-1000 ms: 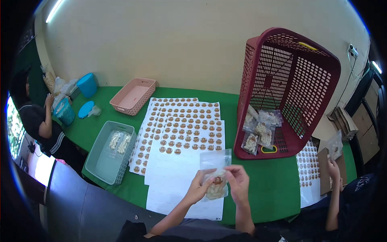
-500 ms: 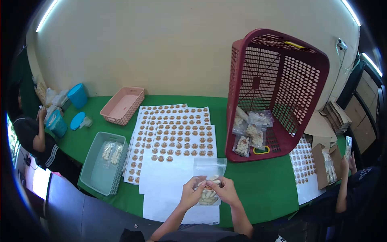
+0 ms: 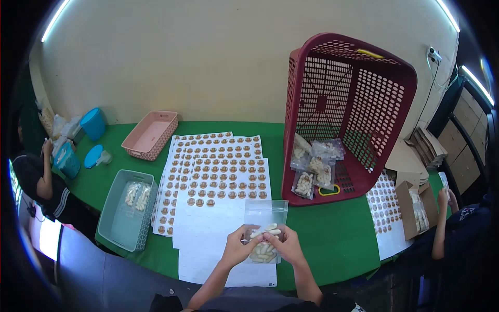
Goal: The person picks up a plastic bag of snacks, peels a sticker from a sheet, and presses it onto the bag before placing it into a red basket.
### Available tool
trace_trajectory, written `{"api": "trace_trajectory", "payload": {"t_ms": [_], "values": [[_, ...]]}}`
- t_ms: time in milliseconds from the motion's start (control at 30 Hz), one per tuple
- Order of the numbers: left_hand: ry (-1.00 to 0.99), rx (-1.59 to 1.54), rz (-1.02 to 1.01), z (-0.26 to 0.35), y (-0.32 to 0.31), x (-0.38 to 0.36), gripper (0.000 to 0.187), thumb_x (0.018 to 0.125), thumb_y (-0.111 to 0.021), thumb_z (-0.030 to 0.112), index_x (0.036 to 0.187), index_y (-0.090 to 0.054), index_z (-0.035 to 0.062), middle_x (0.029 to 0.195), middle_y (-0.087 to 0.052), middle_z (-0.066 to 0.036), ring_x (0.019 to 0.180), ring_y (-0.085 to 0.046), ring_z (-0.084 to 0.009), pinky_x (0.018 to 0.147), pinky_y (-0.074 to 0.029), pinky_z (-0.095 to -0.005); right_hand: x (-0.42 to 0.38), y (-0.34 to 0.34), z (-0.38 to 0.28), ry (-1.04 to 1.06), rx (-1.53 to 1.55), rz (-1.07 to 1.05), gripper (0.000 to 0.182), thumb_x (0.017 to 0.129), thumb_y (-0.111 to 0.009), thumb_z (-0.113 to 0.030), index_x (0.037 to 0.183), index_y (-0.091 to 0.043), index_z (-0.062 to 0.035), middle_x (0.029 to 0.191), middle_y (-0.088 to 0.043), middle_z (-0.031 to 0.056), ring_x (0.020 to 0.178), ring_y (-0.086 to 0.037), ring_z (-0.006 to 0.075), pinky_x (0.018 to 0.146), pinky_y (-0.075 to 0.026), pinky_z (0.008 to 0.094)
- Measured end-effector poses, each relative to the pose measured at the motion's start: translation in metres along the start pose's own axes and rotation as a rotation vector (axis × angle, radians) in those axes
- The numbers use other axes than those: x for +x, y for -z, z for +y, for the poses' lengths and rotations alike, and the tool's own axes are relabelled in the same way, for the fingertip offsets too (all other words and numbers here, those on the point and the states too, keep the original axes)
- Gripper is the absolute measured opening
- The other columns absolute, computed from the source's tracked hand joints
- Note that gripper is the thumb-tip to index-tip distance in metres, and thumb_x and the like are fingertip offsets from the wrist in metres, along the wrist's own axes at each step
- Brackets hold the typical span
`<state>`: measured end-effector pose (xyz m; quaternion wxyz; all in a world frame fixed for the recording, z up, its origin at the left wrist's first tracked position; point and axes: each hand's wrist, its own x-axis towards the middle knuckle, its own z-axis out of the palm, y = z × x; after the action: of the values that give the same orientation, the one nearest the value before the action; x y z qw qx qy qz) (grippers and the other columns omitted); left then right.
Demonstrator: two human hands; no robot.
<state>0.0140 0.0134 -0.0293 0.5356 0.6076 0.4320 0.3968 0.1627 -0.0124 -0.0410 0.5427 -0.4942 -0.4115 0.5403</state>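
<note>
Between my two hands is a clear zip bag (image 3: 265, 251) of pale, finger-shaped pieces, upright over the white sheets. My left hand (image 3: 241, 244) grips its left side, thumb across the front. My right hand (image 3: 287, 245) grips the right side, and both thumbs meet at the bag's middle. The bag's clear top with the zip strip sticks up above my fingers. Beneath and beyond lie sheets of round brown stickers (image 3: 228, 177), their lower rows bare. The thumbs hide part of the bag's front.
A maroon basket (image 3: 290, 130) on its side holds several filled bags (image 3: 318, 165). At left stand a grey-green basket (image 3: 112, 229) with filled bags and a pink basket (image 3: 148, 138). Co-workers stand at both ends; a cardboard box (image 3: 409, 216) is by the right one.
The whole view has shifted slightly, so things appear a little further left. Both hands keep hold of the bag, with the thumbs still pressed on its front.
</note>
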Motion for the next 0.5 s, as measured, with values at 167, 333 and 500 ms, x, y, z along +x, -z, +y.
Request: {"api": "trace_trajectory", "payload": {"t_ms": [167,333,500], "values": [[-0.051,0.046,0.066,-0.002,0.002,-0.002,0.030,0.072,-0.062,0.016,0.095,-0.054,-0.0015,0.073,-0.058,-0.008,0.062,-0.051,-0.0080,0.057,-0.043,-0.0217,0.001,-0.001,0.005,0.002,0.033,-0.100,0.032,0.075,-0.061,-0.017,0.097,-0.047,0.0032,0.083,-0.055,0.0051,0.071,-0.053,0.0072,0.059,-0.044,0.0190],[0.009,0.044,0.111,-0.008,0.007,0.002,0.026,0.072,-0.061,0.011,0.095,-0.054,-0.0008,0.076,-0.059,-0.008,0.068,-0.055,-0.0100,0.060,-0.043,-0.0219,0.004,0.007,0.005,0.043,-0.012,-0.258,0.044,0.074,-0.062,-0.018,0.105,-0.041,0.0035,0.092,-0.052,0.0094,0.080,-0.052,0.0106,0.061,-0.045,0.0208],[-0.055,-0.159,0.153,-0.012,0.009,0.008,0.041,0.073,-0.059,0.009,0.109,-0.043,0.0002,0.094,-0.052,-0.010,0.078,-0.052,-0.0117,0.064,-0.044,-0.0227,0.001,0.018,0.000,-0.162,-0.155,-0.336,0.049,0.070,-0.065,-0.011,0.107,-0.037,0.0021,0.093,-0.050,0.0123,0.083,-0.053,0.0167,0.065,-0.049,0.0279]]}}
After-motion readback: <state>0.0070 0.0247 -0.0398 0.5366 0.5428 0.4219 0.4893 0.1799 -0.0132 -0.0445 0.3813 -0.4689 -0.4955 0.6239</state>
